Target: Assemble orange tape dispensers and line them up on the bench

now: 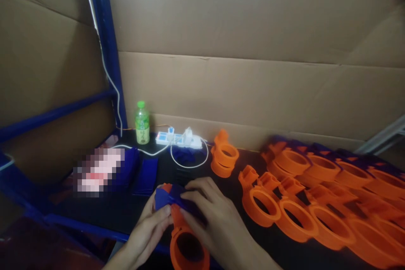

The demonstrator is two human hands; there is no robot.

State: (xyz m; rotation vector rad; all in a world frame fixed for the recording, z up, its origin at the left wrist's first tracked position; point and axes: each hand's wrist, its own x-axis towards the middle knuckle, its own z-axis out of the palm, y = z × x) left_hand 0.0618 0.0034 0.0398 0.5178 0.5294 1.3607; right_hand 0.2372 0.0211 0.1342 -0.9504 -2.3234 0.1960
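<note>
An orange plastic ring with a stem (190, 253) is held low in front of me, its round opening toward the bottom of the view. Around the top of its stem sits a dark blue piece of thin material (163, 199), with a bit of orange showing above. My left hand (148, 223) grips the stem and the blue piece from the left, thumb on the front. The fingers of my right hand (215, 211) are curled over the blue piece from the right; its fingertips are partly hidden.
Many similar orange rings (294, 215) cover the right of the black table, those behind bearing blue pieces. Two stacked orange rings (225, 160) stand near the cardboard wall (253, 93). Flat blue pieces (146, 176), a bottle (142, 124) and a power strip (196, 142) lie left and behind.
</note>
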